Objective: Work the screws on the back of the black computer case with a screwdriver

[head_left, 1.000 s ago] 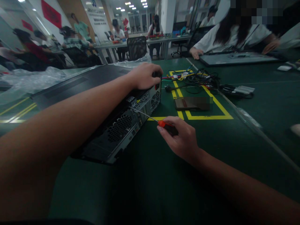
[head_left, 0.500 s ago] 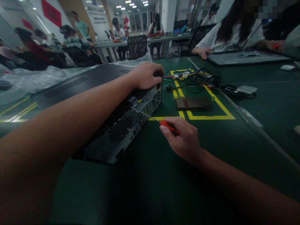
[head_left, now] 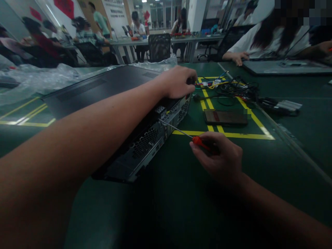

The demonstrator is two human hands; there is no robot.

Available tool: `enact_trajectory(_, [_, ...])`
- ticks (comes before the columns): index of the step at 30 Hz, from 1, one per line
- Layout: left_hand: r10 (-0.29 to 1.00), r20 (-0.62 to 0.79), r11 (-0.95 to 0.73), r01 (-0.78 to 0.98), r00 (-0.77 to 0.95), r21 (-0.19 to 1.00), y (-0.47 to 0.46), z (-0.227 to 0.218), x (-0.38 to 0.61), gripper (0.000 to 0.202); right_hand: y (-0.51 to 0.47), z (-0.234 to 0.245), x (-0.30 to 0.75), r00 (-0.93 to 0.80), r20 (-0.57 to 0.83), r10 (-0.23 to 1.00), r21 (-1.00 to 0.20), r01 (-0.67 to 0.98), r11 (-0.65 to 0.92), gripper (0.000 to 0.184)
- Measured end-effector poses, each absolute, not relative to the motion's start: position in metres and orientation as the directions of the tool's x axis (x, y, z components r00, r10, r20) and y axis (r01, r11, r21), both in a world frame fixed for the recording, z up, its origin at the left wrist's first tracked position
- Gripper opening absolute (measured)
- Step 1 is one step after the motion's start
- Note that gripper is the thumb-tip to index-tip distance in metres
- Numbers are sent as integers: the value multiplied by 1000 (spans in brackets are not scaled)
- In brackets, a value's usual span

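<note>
A black computer case (head_left: 121,81) lies on its side, its metal back panel with vent holes and ports turned toward me. My left hand (head_left: 180,81) is closed over the case's far back corner, with the fingers curled round the edge. In my right hand (head_left: 220,154) is a screwdriver (head_left: 198,141) with an orange-red handle, pinched between thumb and fingers. Its thin shaft slants up and left to a small bracket (head_left: 160,111) on the back panel. Whether the tip sits in a screw is too small to tell. My left forearm hides part of the case.
A phone (head_left: 225,117) lies right of the case on the green table, inside yellow tape lines. Behind it is a tangle of cables (head_left: 234,86). Crumpled plastic wrap (head_left: 57,76) lies at the back left. Across the table, a person handles a flat panel (head_left: 285,67).
The whole view has shifted, so the case and both hands appear farther right. My right hand's fingers have shifted slightly on the screwdriver handle. The left hand keeps its hold on the case.
</note>
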State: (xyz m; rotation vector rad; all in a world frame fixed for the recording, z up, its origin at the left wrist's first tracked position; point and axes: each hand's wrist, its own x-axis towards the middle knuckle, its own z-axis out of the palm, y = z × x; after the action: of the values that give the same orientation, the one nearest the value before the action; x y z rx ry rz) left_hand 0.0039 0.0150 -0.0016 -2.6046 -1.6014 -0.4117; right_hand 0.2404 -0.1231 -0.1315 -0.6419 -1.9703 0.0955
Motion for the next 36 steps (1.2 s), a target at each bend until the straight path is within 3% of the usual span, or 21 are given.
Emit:
enact_trajectory(11, [882,250,-435,894,400,105,15,-2,5,59,-126,-128,239,-348,813,466,-334,378,864,20])
enact_trajectory(20, [895,218,-423,896,390,133,6,2,6,66,-126,-127,240,-355,797,488,-362,366,858,10])
enact_trajectory(24, [895,188,-425,900,404,91,-3,7,8,72,-125,-133,239,-384,759,525,-407,350,844,7])
enact_trajectory(36, [890,223,-425,900,398,91,6,1,0,69,-125,-137,237,-395,751,529,-412,346,843,22])
